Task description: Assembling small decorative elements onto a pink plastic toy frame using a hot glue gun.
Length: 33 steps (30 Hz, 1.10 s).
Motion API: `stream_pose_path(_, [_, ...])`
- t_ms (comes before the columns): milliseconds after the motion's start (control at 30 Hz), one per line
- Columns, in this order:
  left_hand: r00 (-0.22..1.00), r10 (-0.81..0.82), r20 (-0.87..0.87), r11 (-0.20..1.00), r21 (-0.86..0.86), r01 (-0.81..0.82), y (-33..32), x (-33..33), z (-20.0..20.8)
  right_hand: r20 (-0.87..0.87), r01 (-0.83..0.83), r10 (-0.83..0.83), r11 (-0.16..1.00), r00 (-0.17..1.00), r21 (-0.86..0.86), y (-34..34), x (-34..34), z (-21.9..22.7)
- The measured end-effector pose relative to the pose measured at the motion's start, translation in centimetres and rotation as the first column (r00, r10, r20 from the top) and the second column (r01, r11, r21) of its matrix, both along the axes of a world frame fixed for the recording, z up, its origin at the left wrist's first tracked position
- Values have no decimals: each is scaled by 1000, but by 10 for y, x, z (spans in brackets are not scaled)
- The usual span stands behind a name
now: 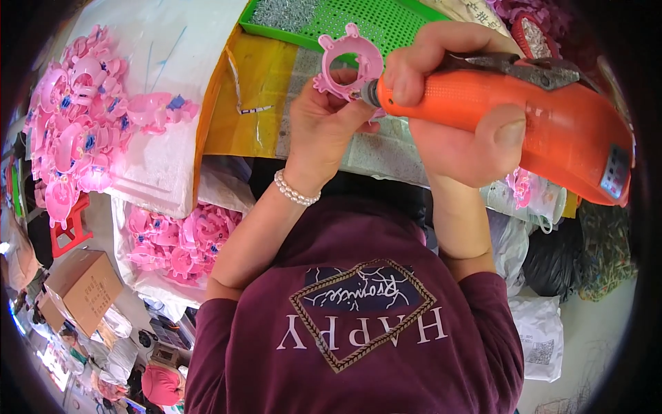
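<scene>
Closed around an orange electric screwdriver (483, 96), my right hand (462, 124) points its dark tip leftward. That tip meets the lower right side of a pink ring-shaped plastic part (352, 52) with small ear-like bumps. My left hand (324, 127), a pearl bracelet at its wrist, pinches this part from below, thumb near the tip. Whether a screw sits under the tip I cannot make out. Just behind the ring stands a green perforated tray (345, 24) with a heap of small silver screws (286, 14) at its left.
Many pink plastic parts with blue bits (79, 117) lie piled on a white foam board (155, 55) at the left. A white sack of more pink parts (183, 238) stands below it. Clear plastic bags (510, 248) hang at the right; a cardboard box (83, 290) sits lower left.
</scene>
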<state>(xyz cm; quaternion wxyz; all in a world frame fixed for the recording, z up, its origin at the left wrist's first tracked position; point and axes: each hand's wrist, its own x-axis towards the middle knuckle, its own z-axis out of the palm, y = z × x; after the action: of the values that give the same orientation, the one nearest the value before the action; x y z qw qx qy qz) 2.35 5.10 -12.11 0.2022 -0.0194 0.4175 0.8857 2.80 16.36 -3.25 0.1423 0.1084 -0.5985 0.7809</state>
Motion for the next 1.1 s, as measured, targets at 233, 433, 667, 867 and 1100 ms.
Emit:
stream_pose_path(233, [1000, 11, -9, 998, 56, -11, -2, 3, 0, 126, 63, -83, 986, 989, 154, -8, 6, 9])
stream_pose_path(433, [999, -40, 36, 999, 0, 40, -9, -1, 9, -263, -218, 203, 976, 943, -30, 26, -1, 14])
stream_pose_path(667, [993, -72, -97, 996, -60, 67, -16, -1, 16, -166, 10, -15, 1000, 986, -29, 43, 5, 16])
stream_pose_path(867, [985, -99, -142, 990, -118, 82, -27, -3, 26, -71, 270, -265, 958, 962, 92, 39, -7, -11])
stream_pose_path(1100, [987, -105, -120, 992, -77, 97, -35, 3, 32, -139, 310, -296, 945, 945, 99, 42, -2, -10])
